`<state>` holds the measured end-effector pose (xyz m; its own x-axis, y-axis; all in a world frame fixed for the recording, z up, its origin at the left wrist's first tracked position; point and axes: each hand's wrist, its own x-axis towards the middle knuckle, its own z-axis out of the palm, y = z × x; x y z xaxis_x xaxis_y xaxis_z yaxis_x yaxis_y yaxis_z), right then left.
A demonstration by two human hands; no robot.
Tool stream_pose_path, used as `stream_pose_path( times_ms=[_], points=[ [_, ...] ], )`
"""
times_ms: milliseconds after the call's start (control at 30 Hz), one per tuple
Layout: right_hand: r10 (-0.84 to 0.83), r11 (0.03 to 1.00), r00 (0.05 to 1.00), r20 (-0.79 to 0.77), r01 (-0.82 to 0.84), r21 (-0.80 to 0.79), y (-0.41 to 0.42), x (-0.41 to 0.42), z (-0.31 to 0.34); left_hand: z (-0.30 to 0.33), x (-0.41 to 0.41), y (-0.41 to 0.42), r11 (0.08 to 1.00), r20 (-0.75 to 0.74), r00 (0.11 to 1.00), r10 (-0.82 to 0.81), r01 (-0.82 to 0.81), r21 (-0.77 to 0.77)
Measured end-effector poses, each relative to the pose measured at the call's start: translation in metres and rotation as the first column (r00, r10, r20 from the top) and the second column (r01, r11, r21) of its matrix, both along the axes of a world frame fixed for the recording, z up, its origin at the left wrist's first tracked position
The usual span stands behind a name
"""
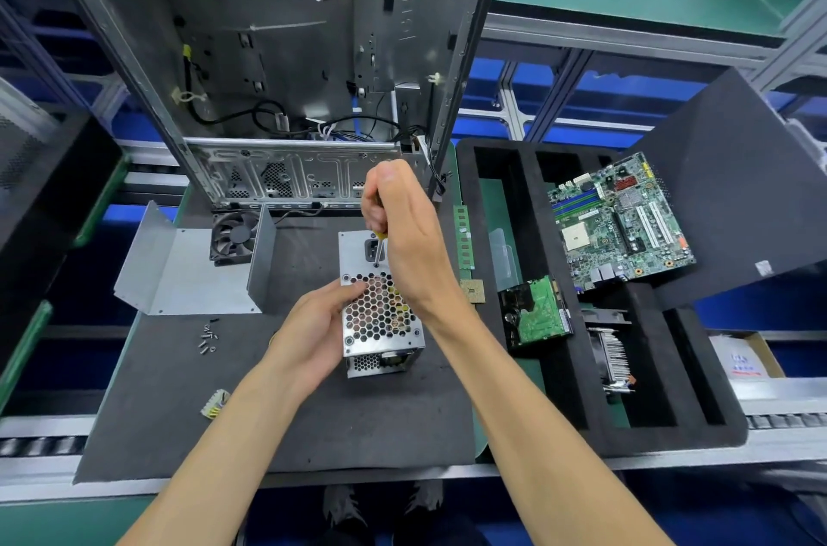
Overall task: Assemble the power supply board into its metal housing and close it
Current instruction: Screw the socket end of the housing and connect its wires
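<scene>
Two hands meet at the power supply box point(380, 313), mid-mat point(313, 424), bare mat nearer me. My left hand point(313, 330) grips its side; my right hand point(402, 228) wraps a screwdriver point(379, 248), tip on top. Shiny metal, full of holes. Foam tray point(559, 411) sits just right.

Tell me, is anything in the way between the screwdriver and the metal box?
Nothing visible is. The right hand holds the screwdriver upright, and its tip already sits on the box, near the power socket. The left hand holds the box's left side, away from the tip.
</scene>
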<state>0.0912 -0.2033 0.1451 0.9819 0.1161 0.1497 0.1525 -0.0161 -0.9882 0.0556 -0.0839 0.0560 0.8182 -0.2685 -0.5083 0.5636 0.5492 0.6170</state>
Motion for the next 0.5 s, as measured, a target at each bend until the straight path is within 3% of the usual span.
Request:
stream_pose_path(
  times_ms=[167, 300, 400, 500],
  points=[
    [-0.060, 0.987, 0.998, -0.006, 0.060, 0.151, -0.015, 0.001, 0.012, -0.007, -0.003, -0.001, 0.994, 0.051, 0.999, 0.018, -0.023, 0.107],
    [-0.181, 0.964, 0.979, 0.098, 0.157, 0.215, -0.033, 0.001, 0.025, -0.014, -0.004, 0.002, 0.975, 0.070, 0.997, 0.017, -0.032, 0.219],
    [-0.301, 0.935, 0.937, 0.175, 0.327, -0.141, -0.039, 0.000, 0.024, -0.017, -0.004, 0.008, 0.929, 0.067, 0.990, 0.122, -0.137, 0.343],
    [-0.290, 0.695, 0.951, 0.106, 0.286, -0.660, -0.038, -0.003, 0.004, -0.023, -0.005, 0.018, 0.850, 0.107, 0.981, 0.162, -0.194, 0.489]
  ],
)
